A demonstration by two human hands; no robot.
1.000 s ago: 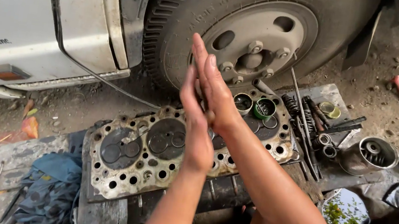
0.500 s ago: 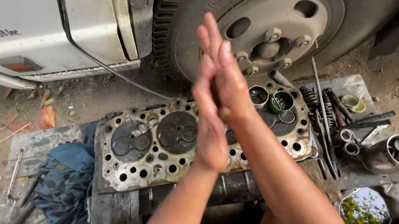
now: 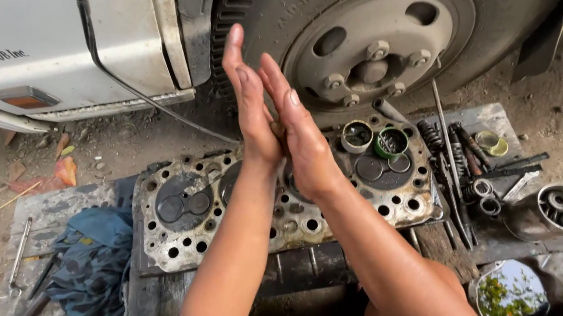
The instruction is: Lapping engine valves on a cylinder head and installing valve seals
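Near the centre of the frame, the left hand (image 3: pixel 249 101) and the right hand (image 3: pixel 300 135) are pressed palm against palm, fingers stretched out flat and pointing toward the upper left; whether something thin is caught between the palms cannot be told. Both forearms rise from the bottom edge and cross over a grimy metal cylinder head (image 3: pixel 275 202), which lies flat just below the hands and spreads from the lower left to the right of centre, with round combustion recesses and many bolt holes in its face. At the head's upper right end sit two small round tins (image 3: pixel 376 139), side by side, one pale and one green. Behind the hands, in the upper middle, stands a truck wheel (image 3: pixel 373 42) with a worn tyre and lug nuts, and the white vehicle body (image 3: pixel 28 9) fills the upper left. To the right of the head lie valve springs and long thin rods (image 3: pixel 456 158) on a board. Further right is a metal cup-shaped part (image 3: pixel 548 213), and at the lower right a dark tray of oil (image 3: pixel 513 300). A blue rag (image 3: pixel 93 249) lies at the lower left beside the head, with a slim wrench (image 3: pixel 20 253) near it.
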